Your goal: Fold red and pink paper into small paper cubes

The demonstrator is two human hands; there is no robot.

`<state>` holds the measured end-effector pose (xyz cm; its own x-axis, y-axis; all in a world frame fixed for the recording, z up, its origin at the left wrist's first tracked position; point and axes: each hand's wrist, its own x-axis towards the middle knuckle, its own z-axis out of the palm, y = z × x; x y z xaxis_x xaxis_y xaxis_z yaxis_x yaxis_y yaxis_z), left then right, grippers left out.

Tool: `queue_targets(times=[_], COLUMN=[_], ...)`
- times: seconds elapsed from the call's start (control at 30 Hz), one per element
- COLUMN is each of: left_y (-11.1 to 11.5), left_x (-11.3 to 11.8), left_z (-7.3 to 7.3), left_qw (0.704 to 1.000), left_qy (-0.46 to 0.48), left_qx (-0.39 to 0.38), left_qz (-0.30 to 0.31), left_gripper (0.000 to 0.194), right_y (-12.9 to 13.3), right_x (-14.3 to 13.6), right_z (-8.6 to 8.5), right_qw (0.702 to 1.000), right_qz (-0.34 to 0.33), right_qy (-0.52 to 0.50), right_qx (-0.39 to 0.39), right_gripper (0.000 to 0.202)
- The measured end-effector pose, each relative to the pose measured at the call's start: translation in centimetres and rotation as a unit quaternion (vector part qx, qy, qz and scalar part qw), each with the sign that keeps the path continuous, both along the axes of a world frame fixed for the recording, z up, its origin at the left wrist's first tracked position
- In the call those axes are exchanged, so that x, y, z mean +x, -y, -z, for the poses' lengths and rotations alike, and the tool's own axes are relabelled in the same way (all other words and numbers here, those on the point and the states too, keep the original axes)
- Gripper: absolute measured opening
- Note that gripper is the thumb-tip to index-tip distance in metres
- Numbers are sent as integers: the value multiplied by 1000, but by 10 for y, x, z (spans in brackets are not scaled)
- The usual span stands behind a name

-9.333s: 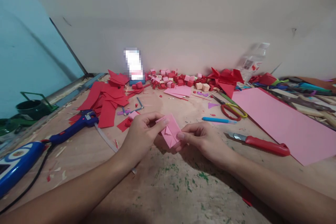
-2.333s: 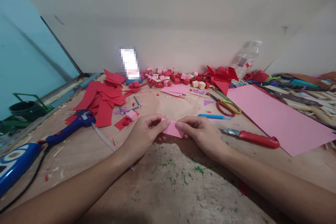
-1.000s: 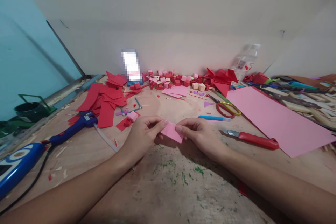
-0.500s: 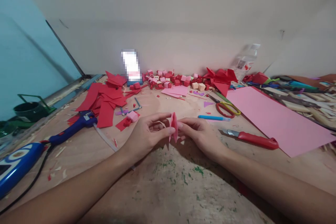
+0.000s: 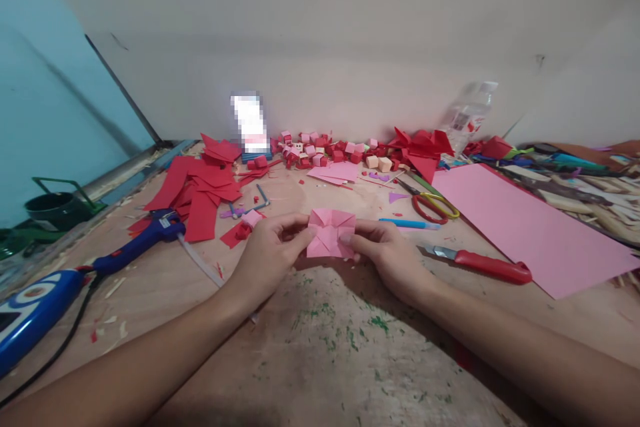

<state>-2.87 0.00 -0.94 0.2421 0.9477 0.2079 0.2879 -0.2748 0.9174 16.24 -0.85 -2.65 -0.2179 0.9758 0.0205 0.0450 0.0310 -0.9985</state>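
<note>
Over to the left of the red-handled knife [image 5: 480, 265], the folded pink paper [image 5: 331, 239] has been turned and opened out. A moment ago it stood nearly edge-on; now it faces the person as a creased square. Earliest on, it was held slanted, the right hand [image 5: 395, 255] at its lower corner; that hand now pinches the side nearer the knife. The left hand [image 5: 273, 248] has gone from its upper part to the side farther from the knife.
</note>
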Motion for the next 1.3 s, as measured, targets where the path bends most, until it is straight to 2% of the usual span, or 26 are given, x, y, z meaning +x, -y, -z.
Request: queue_targets(times=[0.43,0.7,1.0,1.07,1.17,1.23,1.3], left_y=[-3,-4,-5,-4,-3,-3,-4], left_x=[0,0,-2,-3,-4,-3,-2], left_z=[3,4,10,10,10,11,12], left_qw=[999,999,992,980,957,957,964], left_qy=[-14,3,89,144,193,176,146], left_qx=[-24,-41,-88,-137,-193,-199,-197], left_qz=[35,14,8,28,95,115,106], left_gripper=[20,13,16,21,33,40,37], right_y=[0,-1,-2,-1,0,0,0], right_x=[0,1,2,1,0,0,1], right_z=[-3,2,5,5,5,4,5], right_qw=[1000,999,994,994,996,997,998], right_qz=[-5,25,20,8,4,3,7], right_qy=[-3,-24,-85,-87,-73,-64,-52], right_qx=[-12,-30,-69,-66,-44,-35,-26], right_gripper=[20,13,30,31,29,29,27])
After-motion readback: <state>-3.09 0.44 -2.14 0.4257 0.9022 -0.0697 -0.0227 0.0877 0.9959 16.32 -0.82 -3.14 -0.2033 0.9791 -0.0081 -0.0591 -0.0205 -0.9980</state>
